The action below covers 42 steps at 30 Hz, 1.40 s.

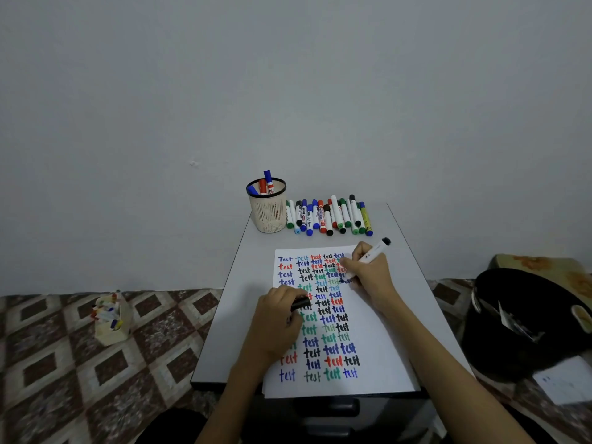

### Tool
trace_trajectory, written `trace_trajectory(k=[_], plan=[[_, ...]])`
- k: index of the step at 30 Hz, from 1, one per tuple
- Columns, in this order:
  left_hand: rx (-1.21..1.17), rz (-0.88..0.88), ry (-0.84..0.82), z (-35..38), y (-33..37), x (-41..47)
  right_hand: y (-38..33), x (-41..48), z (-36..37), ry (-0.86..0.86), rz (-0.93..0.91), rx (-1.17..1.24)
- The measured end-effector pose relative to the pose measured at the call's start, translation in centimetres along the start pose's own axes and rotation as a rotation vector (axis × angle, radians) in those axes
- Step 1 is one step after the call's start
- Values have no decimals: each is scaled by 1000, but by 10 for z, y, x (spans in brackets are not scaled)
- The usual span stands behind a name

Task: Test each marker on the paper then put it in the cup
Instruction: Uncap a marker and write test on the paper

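Presently the right hand point(368, 274) grips the black marker point(374, 252) on the paper point(381, 363), while the left hand point(277, 322), clutching the cap point(301, 304), could smear ink beneath.

L hand point(278, 322) hides pt of paper point(378, 363) txt & most of cap point(302, 304).

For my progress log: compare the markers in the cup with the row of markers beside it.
The standing markers lean inside the cup; the row of markers lies flat on the table. The cup shows three, the row many more. Both sets look capped.
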<state>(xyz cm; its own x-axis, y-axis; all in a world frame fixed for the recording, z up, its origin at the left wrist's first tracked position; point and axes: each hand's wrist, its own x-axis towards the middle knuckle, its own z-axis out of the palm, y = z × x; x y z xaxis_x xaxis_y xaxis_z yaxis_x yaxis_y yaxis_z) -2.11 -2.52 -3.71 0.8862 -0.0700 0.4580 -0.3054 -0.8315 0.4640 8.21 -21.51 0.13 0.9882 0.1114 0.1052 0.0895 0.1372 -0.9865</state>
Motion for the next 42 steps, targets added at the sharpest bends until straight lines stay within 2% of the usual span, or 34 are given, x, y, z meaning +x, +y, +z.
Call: trace_trajectory(k=[5, 23, 38, 42], plan=[[-8, -6, -15, 0, 0, 0, 8, 3, 2, 15, -18, -155], [4, -34, -31, -2, 2, 0, 9, 0, 5, -4, -99, -324], [5, -43, -38, -2, 0, 0, 11, 2, 1, -47, -69, -302], [8, -36, -33, -1, 0, 0, 9, 0, -1, 28, -67, -242]])
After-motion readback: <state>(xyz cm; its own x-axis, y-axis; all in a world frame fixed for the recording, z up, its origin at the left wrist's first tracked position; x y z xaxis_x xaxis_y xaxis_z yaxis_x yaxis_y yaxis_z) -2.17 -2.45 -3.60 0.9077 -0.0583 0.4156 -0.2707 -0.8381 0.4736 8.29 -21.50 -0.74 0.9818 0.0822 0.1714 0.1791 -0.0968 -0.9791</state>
